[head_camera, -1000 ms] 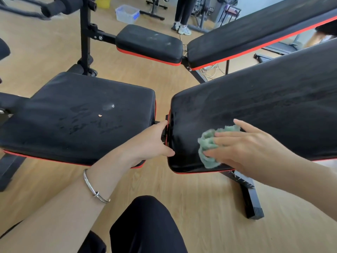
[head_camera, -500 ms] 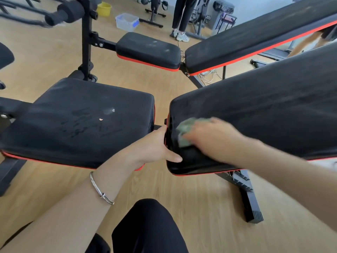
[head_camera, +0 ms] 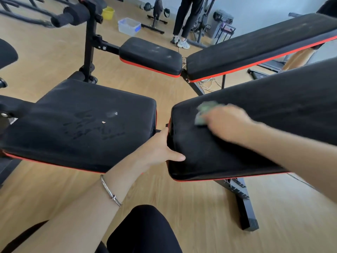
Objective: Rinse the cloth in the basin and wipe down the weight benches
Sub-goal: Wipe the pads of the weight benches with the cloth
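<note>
A bunched green cloth lies on the near bench's black, red-trimmed back pad, near its lower end. My right hand holds the cloth against the pad and is blurred by motion. My left hand grips the pad's end edge, thumb on top and fingers in the gap beside the seat pad. The seat pad shows smears and a small crumb. A second bench, with a dusty seat and an inclined back pad, stands behind.
A clear plastic tub and a yellow bucket sit on the wood floor far back. A person's legs stand by exercise machines. The bench's black foot juts out at right. My knee is below.
My right hand has swept the cloth from the pad's near edge up toward its far edge. My left hand kept its grip on the pad's end.
</note>
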